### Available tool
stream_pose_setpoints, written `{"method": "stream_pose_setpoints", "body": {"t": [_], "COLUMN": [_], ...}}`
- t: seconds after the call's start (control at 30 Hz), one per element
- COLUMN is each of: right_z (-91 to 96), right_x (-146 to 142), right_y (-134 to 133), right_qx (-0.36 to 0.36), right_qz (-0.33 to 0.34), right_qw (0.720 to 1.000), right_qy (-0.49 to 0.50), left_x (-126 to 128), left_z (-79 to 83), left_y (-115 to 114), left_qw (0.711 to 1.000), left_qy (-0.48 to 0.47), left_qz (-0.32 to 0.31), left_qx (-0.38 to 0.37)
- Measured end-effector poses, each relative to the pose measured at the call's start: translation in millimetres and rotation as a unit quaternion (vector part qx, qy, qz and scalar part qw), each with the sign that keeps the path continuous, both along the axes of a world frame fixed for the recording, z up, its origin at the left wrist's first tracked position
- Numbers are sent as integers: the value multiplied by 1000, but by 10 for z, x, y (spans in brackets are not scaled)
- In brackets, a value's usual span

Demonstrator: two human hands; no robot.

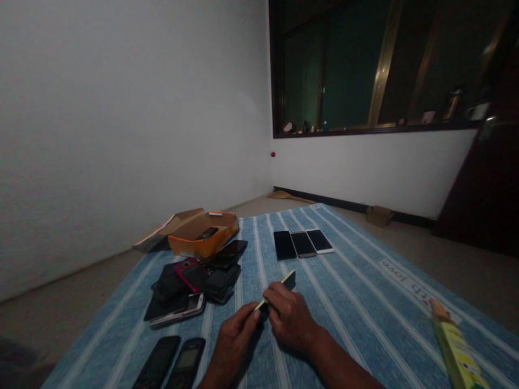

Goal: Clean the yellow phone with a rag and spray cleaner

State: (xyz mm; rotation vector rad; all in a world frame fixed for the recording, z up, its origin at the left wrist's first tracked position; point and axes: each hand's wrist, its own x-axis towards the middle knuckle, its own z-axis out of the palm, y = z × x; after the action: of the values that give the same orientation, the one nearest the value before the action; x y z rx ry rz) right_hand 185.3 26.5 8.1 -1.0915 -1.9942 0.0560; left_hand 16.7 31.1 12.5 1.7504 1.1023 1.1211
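Note:
My left hand (234, 336) and my right hand (292, 317) are both closed on a thin dark phone (289, 280) with a yellow-green edge. It is tilted edge-up above the striped blue cloth (344, 324), and fingers hide its middle. To the left lies a messy pile of several phones, among them a pink-framed phone (193, 274) and a white-edged phone (194, 307). Nearer me are two dark phones, a left one (157, 363) and a keypad phone (188, 361). Beyond my hands, a black phone (285, 246), a gold-edged phone (303, 245) and a white phone (320, 241) lie side by side.
An opened orange cardboard box (203, 246) with a dark phone (210, 233) inside stands behind the pile. At the right edge is a yellow-green packet (458, 351). A small carton (379, 216) sits on the floor near the wall, below a window (348, 70).

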Motion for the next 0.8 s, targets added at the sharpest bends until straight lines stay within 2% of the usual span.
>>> {"method": "stream_pose_setpoints", "body": {"t": [0.4,0.8], "right_z": [92,110], "right_x": [98,91], "right_y": [2,-7], "right_qx": [-29,-33], "right_qz": [28,-1], "right_qw": [998,995], "right_qy": [-54,-98], "left_x": [-5,-6], "left_z": [-26,-35], "left_y": [13,17], "left_qw": [1000,1000], "left_qy": [-5,-11], "left_qz": [-4,-9], "left_qx": [6,11]}}
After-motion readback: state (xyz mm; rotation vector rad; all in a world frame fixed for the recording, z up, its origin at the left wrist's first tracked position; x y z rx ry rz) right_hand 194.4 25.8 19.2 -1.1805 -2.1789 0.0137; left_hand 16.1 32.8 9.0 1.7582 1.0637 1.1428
